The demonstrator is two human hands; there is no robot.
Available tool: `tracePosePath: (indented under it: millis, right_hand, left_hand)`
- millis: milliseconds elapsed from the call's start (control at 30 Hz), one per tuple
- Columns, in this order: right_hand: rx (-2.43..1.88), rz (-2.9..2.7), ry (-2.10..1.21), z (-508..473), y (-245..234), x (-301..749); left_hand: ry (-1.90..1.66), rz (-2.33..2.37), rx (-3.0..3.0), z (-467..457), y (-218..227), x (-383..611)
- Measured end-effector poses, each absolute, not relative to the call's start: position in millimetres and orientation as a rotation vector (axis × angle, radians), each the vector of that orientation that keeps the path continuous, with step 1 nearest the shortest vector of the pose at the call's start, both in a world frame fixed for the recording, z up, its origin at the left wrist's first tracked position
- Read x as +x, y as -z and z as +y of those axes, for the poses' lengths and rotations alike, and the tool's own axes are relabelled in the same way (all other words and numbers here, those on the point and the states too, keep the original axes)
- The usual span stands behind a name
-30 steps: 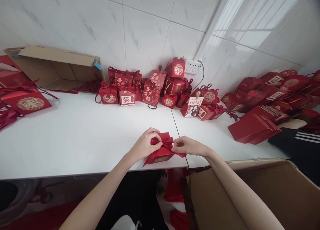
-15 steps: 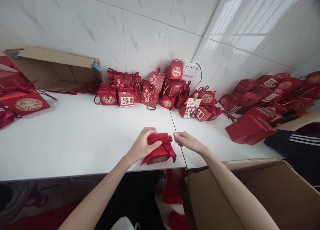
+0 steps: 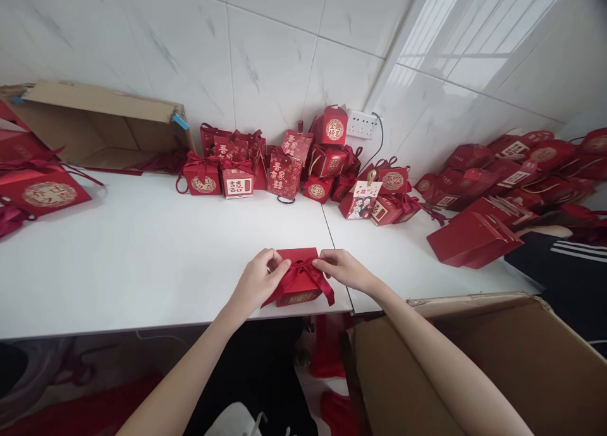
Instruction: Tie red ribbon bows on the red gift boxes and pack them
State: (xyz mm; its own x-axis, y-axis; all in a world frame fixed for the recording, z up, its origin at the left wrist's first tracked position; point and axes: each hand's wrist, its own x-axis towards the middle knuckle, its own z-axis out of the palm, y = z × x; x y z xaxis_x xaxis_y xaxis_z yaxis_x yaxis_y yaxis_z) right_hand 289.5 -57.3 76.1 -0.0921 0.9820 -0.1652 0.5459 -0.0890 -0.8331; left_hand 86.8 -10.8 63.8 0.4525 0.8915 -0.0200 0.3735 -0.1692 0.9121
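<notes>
A red gift box (image 3: pixel 298 295) with gold print on its front stands at the near edge of the white table (image 3: pixel 156 265). A dark red ribbon (image 3: pixel 303 272) is tied in a bow on its top, and one tail hangs down at the right. My left hand (image 3: pixel 263 275) pinches the left loop of the bow between thumb and fingers. On the other side my right hand (image 3: pixel 342 268) is closed on the right loop. Both hands sit at the box's upper sides.
Finished-looking red boxes and bags (image 3: pixel 237 180) line the tiled wall. An open cardboard box (image 3: pixel 95 126) lies at the back left; another cardboard box (image 3: pixel 474 360) stands below the table at the right. A co-worker's dark sleeve (image 3: pixel 559 265) is beside a red box pile (image 3: pixel 512 164).
My right hand has moved left onto the bow's right loop. My left hand has shifted from the box's top to the left loop. The view has tilted slightly.
</notes>
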Motion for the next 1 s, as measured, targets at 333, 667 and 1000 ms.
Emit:
tracePosePath:
  millis: [333, 667, 1000]
  right_hand:
    - [-1.637, -1.657, -1.12, -57.9, -77.8, 290.5]
    - [-1.65, -1.638, -1.134, -57.9, -77.4, 291.7]
    - [-1.643, -1.653, -1.122, -56.7, -78.2, 290.9]
  left_hand:
    - [-0.784, 1.007, 1.589, -14.4, -57.2, 84.8]
    - [-0.665, 0.879, 1.952, -3.9, -68.0, 77.8]
    - [-0.585, 0.902, 2.117, -0.1, -75.0, 85.0]
